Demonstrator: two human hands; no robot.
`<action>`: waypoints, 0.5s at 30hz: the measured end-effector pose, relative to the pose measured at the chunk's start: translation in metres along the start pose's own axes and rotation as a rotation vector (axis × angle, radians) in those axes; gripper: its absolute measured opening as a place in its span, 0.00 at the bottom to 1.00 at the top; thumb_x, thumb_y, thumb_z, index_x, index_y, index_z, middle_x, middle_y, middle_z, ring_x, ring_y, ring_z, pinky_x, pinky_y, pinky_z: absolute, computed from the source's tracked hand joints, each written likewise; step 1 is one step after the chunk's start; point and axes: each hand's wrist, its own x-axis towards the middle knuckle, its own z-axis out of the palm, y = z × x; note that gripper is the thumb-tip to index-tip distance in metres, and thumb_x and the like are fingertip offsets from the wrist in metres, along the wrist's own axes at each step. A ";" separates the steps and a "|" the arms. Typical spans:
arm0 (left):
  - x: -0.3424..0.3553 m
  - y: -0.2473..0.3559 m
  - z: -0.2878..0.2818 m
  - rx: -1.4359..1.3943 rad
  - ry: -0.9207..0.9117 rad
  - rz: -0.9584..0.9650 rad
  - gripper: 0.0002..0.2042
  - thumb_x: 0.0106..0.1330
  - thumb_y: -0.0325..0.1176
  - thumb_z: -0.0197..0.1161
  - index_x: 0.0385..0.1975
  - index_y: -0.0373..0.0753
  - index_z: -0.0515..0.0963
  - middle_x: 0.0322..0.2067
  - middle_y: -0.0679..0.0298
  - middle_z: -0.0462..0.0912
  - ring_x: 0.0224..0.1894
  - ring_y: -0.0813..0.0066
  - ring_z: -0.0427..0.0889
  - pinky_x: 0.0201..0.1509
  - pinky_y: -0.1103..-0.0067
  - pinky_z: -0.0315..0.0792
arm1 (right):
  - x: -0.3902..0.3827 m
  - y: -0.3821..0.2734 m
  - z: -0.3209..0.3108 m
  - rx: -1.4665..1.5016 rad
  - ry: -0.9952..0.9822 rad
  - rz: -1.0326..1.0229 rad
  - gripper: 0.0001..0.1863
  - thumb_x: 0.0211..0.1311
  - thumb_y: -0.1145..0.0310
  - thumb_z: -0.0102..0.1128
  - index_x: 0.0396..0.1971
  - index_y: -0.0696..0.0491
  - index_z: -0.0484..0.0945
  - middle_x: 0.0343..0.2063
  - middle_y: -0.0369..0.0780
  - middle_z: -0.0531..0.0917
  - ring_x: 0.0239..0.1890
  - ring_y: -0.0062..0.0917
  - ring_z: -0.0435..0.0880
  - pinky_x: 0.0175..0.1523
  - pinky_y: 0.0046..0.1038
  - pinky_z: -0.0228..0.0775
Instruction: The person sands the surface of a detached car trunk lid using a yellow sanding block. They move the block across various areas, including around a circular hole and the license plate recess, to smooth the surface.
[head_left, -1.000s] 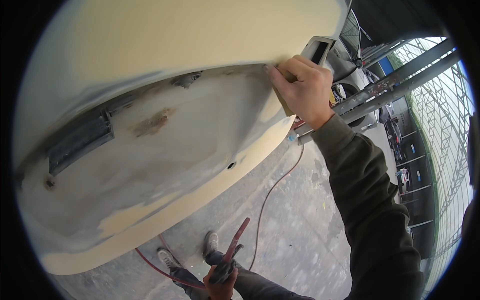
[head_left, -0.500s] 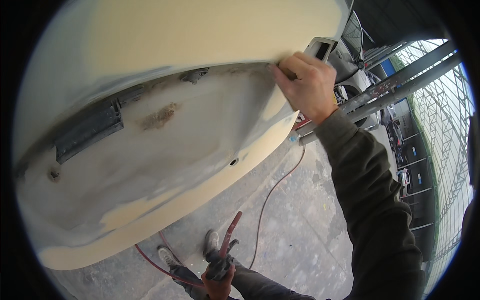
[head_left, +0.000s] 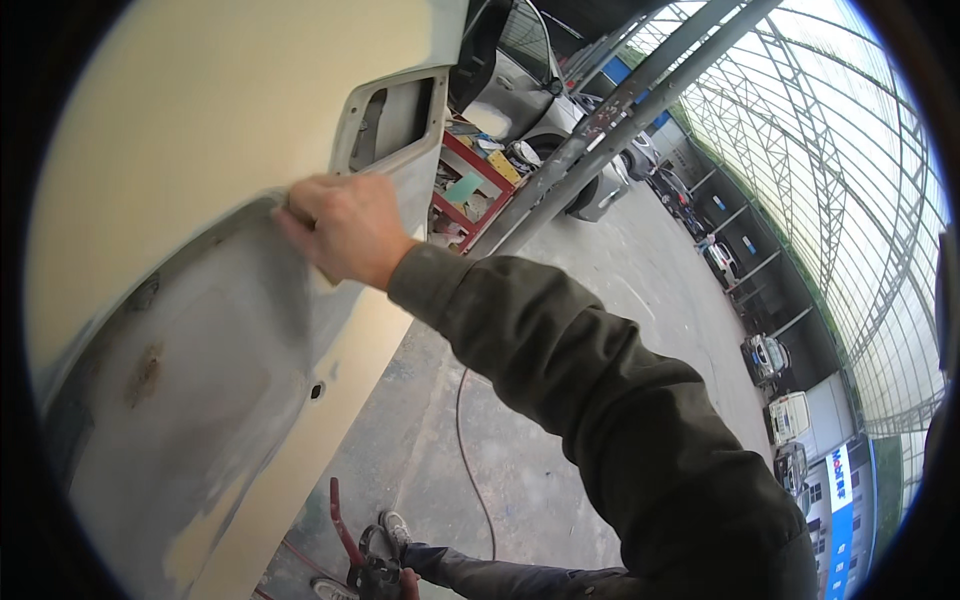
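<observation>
My right hand (head_left: 345, 225) presses with curled fingers at the upper corner of the recess in a car body panel (head_left: 215, 100). A thin pale-yellow edge shows under the palm; what the fingers hold is hidden. The panel is cream, with grey sanded areas and a brown rough patch (head_left: 145, 375) in the recess. Low in the picture, my left hand (head_left: 410, 584) is mostly cut off, its visible fingers closed at a dark air tool (head_left: 378, 572). From this tool a curved red tube (head_left: 343, 522) sticks up, away from the panel.
A rectangular opening (head_left: 390, 125) lies beyond my right hand. Behind it stand a red cart (head_left: 470, 190) with supplies and two grey posts (head_left: 600, 130). A hose (head_left: 468, 455) crosses the concrete floor (head_left: 580, 300). Parked cars line the far side.
The view has swung to the right, so the panel sits further left. My right hand stays at the recess corner. My left hand and the air tool show lower in the picture.
</observation>
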 end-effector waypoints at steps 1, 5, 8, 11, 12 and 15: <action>-0.001 0.004 0.000 -0.021 -0.021 -0.019 0.17 0.62 0.28 0.74 0.48 0.26 0.82 0.45 0.53 0.87 0.45 0.67 0.86 0.50 0.71 0.80 | -0.013 0.003 -0.001 -0.032 -0.091 0.061 0.12 0.57 0.64 0.64 0.18 0.51 0.75 0.18 0.38 0.80 0.22 0.37 0.82 0.25 0.40 0.71; 0.003 0.006 -0.014 0.082 0.016 0.029 0.16 0.62 0.28 0.73 0.47 0.26 0.81 0.46 0.52 0.87 0.46 0.64 0.86 0.51 0.70 0.80 | 0.019 -0.003 -0.015 -0.108 -0.045 -0.136 0.12 0.57 0.63 0.64 0.18 0.51 0.78 0.19 0.39 0.82 0.23 0.40 0.82 0.27 0.42 0.71; 0.004 0.025 -0.010 0.024 0.005 -0.026 0.16 0.62 0.27 0.73 0.48 0.26 0.81 0.46 0.52 0.87 0.46 0.64 0.86 0.51 0.70 0.80 | -0.001 -0.004 -0.007 0.022 0.026 0.056 0.13 0.57 0.63 0.68 0.18 0.50 0.77 0.18 0.39 0.80 0.20 0.39 0.80 0.26 0.38 0.71; 0.003 0.032 -0.009 0.022 0.020 -0.047 0.16 0.62 0.27 0.73 0.48 0.26 0.81 0.47 0.52 0.86 0.46 0.64 0.86 0.51 0.70 0.80 | -0.007 -0.006 -0.003 0.009 -0.169 0.182 0.16 0.56 0.60 0.69 0.16 0.50 0.76 0.15 0.39 0.79 0.19 0.40 0.79 0.26 0.39 0.70; 0.005 0.025 -0.013 0.034 0.025 -0.023 0.17 0.62 0.27 0.73 0.49 0.26 0.81 0.47 0.52 0.86 0.46 0.64 0.85 0.51 0.70 0.80 | -0.003 -0.008 -0.003 -0.011 -0.208 0.180 0.16 0.56 0.60 0.70 0.16 0.51 0.76 0.15 0.39 0.79 0.19 0.40 0.79 0.27 0.40 0.70; 0.008 0.017 -0.014 -0.013 0.013 -0.037 0.17 0.63 0.26 0.72 0.50 0.26 0.80 0.47 0.53 0.86 0.45 0.64 0.85 0.51 0.70 0.80 | 0.014 -0.012 -0.004 0.001 0.048 0.077 0.16 0.55 0.59 0.71 0.16 0.52 0.77 0.14 0.41 0.79 0.20 0.41 0.80 0.27 0.40 0.70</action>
